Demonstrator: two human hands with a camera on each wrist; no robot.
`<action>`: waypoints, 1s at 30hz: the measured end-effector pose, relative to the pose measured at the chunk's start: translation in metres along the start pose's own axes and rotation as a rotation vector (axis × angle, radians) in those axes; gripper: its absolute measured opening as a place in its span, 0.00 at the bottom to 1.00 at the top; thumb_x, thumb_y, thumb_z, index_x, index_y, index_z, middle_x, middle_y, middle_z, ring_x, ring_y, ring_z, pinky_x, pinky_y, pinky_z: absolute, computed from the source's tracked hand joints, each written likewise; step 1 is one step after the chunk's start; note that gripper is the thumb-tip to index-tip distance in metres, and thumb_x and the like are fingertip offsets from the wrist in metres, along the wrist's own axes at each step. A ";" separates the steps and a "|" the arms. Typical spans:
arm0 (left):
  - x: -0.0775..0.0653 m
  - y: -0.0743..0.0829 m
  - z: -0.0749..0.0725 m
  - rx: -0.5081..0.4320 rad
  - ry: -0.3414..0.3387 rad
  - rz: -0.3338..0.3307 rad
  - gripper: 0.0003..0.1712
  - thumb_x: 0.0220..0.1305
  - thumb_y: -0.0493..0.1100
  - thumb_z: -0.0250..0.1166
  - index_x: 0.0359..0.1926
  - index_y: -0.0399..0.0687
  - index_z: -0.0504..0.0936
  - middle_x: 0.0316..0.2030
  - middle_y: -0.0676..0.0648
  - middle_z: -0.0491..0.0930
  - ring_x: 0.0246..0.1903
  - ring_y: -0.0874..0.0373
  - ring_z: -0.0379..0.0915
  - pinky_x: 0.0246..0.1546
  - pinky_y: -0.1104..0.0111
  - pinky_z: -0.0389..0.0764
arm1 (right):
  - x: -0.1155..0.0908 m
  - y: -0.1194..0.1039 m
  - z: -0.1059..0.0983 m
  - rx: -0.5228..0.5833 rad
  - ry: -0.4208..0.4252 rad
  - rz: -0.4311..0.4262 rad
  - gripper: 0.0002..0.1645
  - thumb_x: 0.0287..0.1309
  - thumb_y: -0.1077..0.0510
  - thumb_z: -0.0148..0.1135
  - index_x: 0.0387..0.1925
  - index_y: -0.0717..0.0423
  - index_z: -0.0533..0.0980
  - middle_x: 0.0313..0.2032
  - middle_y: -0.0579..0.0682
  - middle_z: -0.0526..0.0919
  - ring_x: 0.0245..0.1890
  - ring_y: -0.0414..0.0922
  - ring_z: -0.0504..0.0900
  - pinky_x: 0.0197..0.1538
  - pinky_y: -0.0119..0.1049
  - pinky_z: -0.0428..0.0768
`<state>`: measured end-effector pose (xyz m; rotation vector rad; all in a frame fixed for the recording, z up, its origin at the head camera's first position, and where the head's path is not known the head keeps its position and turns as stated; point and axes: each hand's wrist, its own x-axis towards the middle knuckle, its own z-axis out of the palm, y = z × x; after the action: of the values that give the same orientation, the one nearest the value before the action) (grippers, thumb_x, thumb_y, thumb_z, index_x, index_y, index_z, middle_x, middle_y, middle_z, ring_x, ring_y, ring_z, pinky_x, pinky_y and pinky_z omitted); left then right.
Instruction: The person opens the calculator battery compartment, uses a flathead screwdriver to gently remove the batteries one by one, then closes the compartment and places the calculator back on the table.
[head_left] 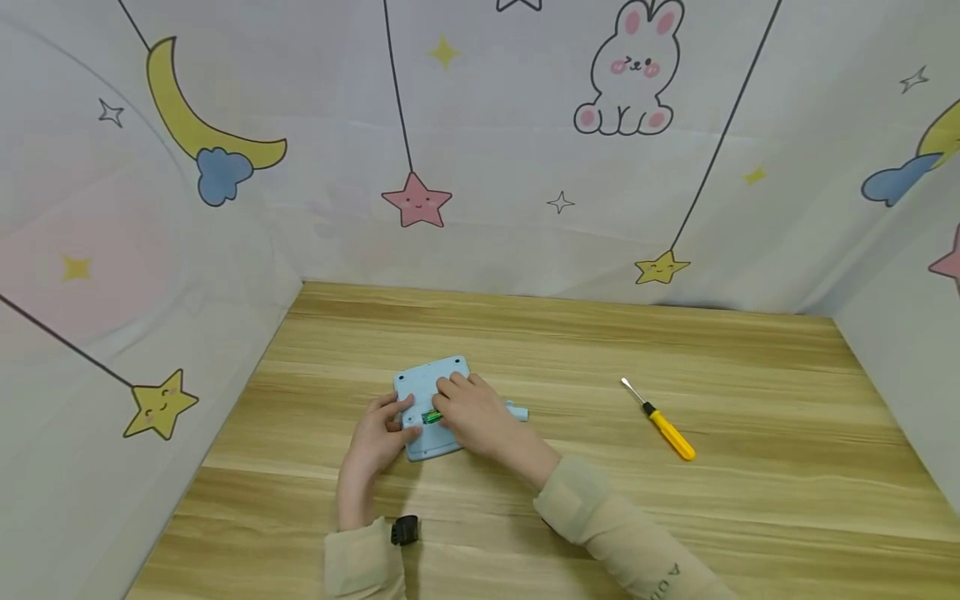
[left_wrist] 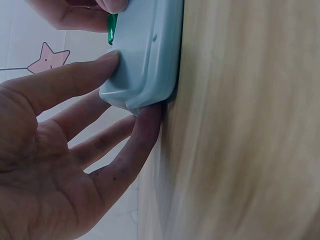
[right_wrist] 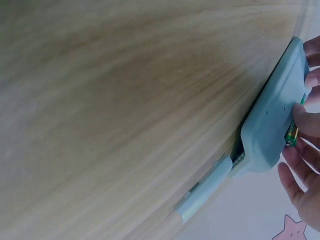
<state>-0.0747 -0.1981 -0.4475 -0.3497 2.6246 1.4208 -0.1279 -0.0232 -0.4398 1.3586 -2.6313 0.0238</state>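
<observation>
A flat light blue plastic device [head_left: 431, 377] lies on the table with its back and screw holes facing up. My left hand [head_left: 378, 437] steadies it at the left edge; in the left wrist view the thumb presses on its back and a finger sits under its rim. Over the battery slot my right hand [head_left: 476, 414] is bent, its thumb and fingers on a green battery [right_wrist: 291, 134]. One end of that battery sticks up from the slot. Green also shows in the slot [head_left: 431, 416] in the head view, the rest hidden by the right hand.
A light blue plastic piece [head_left: 517, 412] with a small tab lies just right of the right hand. Farther right is a screwdriver [head_left: 670, 433] with a yellow handle. White printed cloth [head_left: 510, 250] surrounds the wooden table [head_left: 555, 350] at the back and sides.
</observation>
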 end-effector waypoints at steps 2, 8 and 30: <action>0.000 0.000 0.000 0.003 0.001 0.003 0.30 0.58 0.32 0.66 0.62 0.33 0.71 0.68 0.33 0.60 0.49 0.41 0.75 0.45 0.60 0.81 | 0.000 -0.001 0.001 -0.006 0.002 0.003 0.13 0.60 0.47 0.62 0.42 0.48 0.80 0.42 0.43 0.78 0.40 0.41 0.72 0.42 0.34 0.74; 0.000 0.000 0.000 0.008 0.000 0.003 0.30 0.58 0.33 0.66 0.63 0.33 0.71 0.68 0.32 0.60 0.50 0.41 0.75 0.44 0.60 0.81 | 0.002 -0.002 0.004 -0.005 0.000 0.011 0.12 0.61 0.48 0.62 0.43 0.49 0.79 0.42 0.43 0.78 0.40 0.42 0.72 0.43 0.35 0.75; 0.000 -0.001 0.000 0.023 0.002 0.008 0.30 0.58 0.33 0.66 0.62 0.34 0.72 0.68 0.33 0.60 0.50 0.41 0.75 0.45 0.59 0.81 | 0.004 0.000 0.007 -0.066 0.015 -0.032 0.07 0.58 0.54 0.64 0.40 0.47 0.78 0.40 0.42 0.77 0.38 0.41 0.70 0.42 0.34 0.71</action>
<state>-0.0740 -0.1986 -0.4484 -0.3379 2.6442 1.3927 -0.1308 -0.0270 -0.4458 1.3733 -2.5735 -0.0570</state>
